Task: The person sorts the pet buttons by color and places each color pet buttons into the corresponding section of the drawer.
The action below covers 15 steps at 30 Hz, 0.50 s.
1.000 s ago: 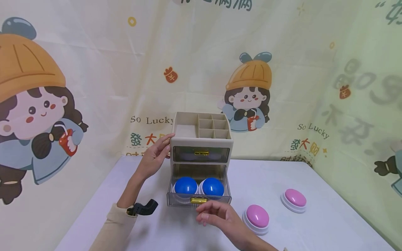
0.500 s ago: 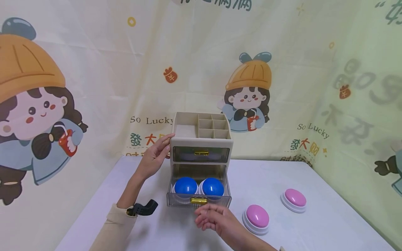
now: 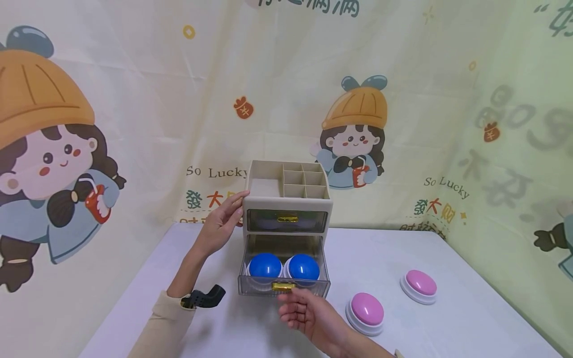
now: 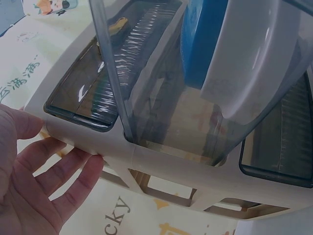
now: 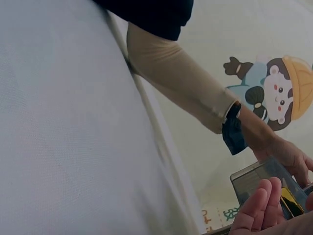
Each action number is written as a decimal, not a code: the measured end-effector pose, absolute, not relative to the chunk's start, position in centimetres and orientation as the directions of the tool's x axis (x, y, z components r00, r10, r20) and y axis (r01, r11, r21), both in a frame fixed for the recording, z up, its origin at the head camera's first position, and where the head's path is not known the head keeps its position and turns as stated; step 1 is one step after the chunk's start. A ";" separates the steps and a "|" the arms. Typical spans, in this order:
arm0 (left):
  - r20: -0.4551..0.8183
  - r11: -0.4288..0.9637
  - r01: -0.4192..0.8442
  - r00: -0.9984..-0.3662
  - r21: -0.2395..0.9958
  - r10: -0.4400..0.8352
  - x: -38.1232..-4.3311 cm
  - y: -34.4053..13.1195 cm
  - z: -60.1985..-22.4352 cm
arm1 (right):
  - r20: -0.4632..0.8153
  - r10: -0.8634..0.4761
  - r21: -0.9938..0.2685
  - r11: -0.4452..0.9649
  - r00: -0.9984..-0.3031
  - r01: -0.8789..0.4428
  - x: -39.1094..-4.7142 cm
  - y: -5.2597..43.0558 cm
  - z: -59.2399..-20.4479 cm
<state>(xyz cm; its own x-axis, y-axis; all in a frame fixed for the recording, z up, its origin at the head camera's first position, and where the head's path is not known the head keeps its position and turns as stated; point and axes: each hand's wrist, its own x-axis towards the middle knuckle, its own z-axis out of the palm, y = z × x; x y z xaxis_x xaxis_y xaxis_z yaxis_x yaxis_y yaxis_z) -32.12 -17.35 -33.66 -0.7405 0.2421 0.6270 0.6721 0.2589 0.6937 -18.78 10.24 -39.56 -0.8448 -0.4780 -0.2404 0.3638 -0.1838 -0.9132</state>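
A beige desktop drawer organizer (image 3: 288,204) stands on the table. Its lower clear drawer (image 3: 247,287) is pulled out and holds two blue-domed push buttons with white bases, one on the left (image 3: 265,265) and one on the right (image 3: 304,267). My left hand (image 3: 219,226) rests its extended fingers against the organizer's left side; the left wrist view shows the fingertips (image 4: 95,164) along the casing's edge. My right hand (image 3: 313,315) is at the drawer's gold handle (image 3: 279,286), index finger right by it and the other fingers loosely bent. Nothing is held in the right hand.
Two pink-domed buttons, one nearer (image 3: 367,309) and one farther (image 3: 421,283), sit on the white table (image 3: 380,258) to the right. The upper drawer (image 3: 268,224) is closed. A printed cloth backdrop (image 3: 286,74) hangs behind and at both sides.
The right hand has turned and risen slightly toward the gold handle, its other fingers now hanging lower. The left hand, the drawer and the buttons stay where they were.
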 end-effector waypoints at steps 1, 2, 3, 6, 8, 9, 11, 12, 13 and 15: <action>0.627 0.258 0.672 -0.740 0.694 0.242 -32.1 -17.3 -33.7 | -0.242 -0.470 -0.912 -0.189 -0.849 0.365 -18.8 10.2 -39.5; 0.628 0.257 0.673 -0.740 0.694 0.242 -32.1 -17.3 -33.7 | -0.244 -0.463 -0.910 -0.194 -0.852 0.366 -18.8 10.2 -39.5; 0.628 0.257 0.673 -0.740 0.694 0.242 -32.2 -17.3 -33.7 | -0.244 -0.458 -0.909 -0.198 -0.855 0.366 -18.8 10.2 -39.5; 0.628 0.257 0.673 -0.740 0.694 0.241 -32.2 -17.3 -33.7 | -0.240 -0.449 -0.910 -0.206 -0.861 0.361 -18.7 10.1 -39.4; 0.628 0.257 0.673 -0.740 0.694 0.241 -32.2 -17.3 -33.7 | -0.234 -0.448 -0.912 -0.207 -0.863 0.355 -18.7 10.1 -39.3; 0.628 0.258 0.673 -0.740 0.693 0.241 -32.1 -17.3 -33.6 | -0.230 -0.448 -0.913 -0.209 -0.864 0.351 -18.7 10.1 -39.3; 0.629 0.258 0.673 -0.739 0.693 0.241 -32.1 -17.3 -33.6 | -0.223 -0.445 -0.914 -0.213 -0.867 0.345 -18.6 10.1 -39.2; 0.630 0.258 0.674 -0.738 0.692 0.241 -32.1 -17.3 -33.6 | -0.221 -0.443 -0.915 -0.214 -0.869 0.342 -18.6 10.1 -39.1; 0.630 0.258 0.675 -0.738 0.691 0.241 -32.1 -17.3 -33.6 | -0.220 -0.440 -0.915 -0.215 -0.871 0.340 -18.6 10.1 -39.1; 0.631 0.259 0.676 -0.737 0.690 0.242 -32.1 -17.3 -33.6 | -0.220 -0.433 -0.916 -0.217 -0.874 0.338 -18.6 10.1 -38.9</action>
